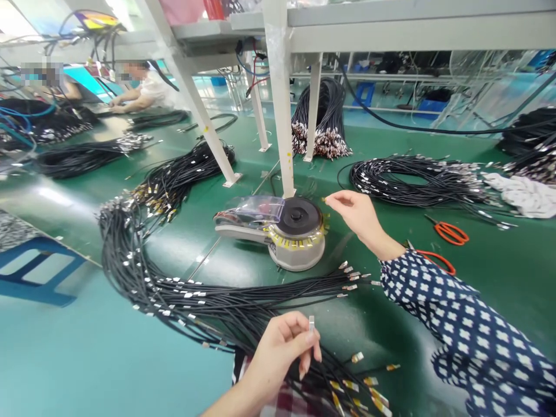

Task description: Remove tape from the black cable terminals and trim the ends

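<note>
My left hand [284, 347] is closed on a black cable's end, its silver connector [311, 323] pointing up between thumb and fingers. Beyond it, my right hand [357, 217] pinches a tiny piece of yellow tape [324, 199] just right of a round tape dispenser [299, 262]. Short yellow tape strips [299, 242] stick out around the dispenser's rim, under its dark disc. A bundle of black cables [226, 296] sweeps across from the left, with bare silver ends near the right wrist. Below my left hand, other connectors [379, 397] carry yellow tape.
Two orange-handled scissors [452, 233] lie at the right. Coiled cables [403, 180] and a white cloth [523, 194] are behind them. White shelf posts [282, 116] rise from the green table [243, 255]. A blue stool [39, 269] stands left; two people [145, 92] sit at the far left.
</note>
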The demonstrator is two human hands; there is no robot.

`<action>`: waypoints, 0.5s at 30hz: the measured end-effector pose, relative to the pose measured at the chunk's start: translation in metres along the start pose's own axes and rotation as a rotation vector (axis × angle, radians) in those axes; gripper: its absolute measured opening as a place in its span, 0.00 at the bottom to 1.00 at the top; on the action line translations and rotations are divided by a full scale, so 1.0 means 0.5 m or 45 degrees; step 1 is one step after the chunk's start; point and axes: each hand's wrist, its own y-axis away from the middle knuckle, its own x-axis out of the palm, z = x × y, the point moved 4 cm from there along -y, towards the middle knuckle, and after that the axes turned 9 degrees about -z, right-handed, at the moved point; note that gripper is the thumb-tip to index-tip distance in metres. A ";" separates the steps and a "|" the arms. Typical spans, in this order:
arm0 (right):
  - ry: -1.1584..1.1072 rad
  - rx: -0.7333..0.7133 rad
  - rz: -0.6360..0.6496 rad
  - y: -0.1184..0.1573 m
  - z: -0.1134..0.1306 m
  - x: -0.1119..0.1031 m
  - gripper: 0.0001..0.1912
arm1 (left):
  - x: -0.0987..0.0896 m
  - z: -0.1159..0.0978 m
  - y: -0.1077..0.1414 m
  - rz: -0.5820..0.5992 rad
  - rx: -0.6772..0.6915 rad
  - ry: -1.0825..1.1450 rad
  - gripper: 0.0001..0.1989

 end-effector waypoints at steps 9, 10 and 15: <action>-0.011 0.117 0.117 0.001 -0.017 0.014 0.09 | 0.004 -0.011 0.001 -0.045 -0.019 -0.048 0.19; -0.004 0.097 0.103 0.003 -0.014 0.013 0.10 | 0.004 -0.012 0.001 -0.052 -0.023 -0.057 0.19; 0.120 -0.160 -0.065 0.036 0.034 -0.008 0.08 | 0.000 -0.014 0.003 -0.080 -0.005 -0.064 0.19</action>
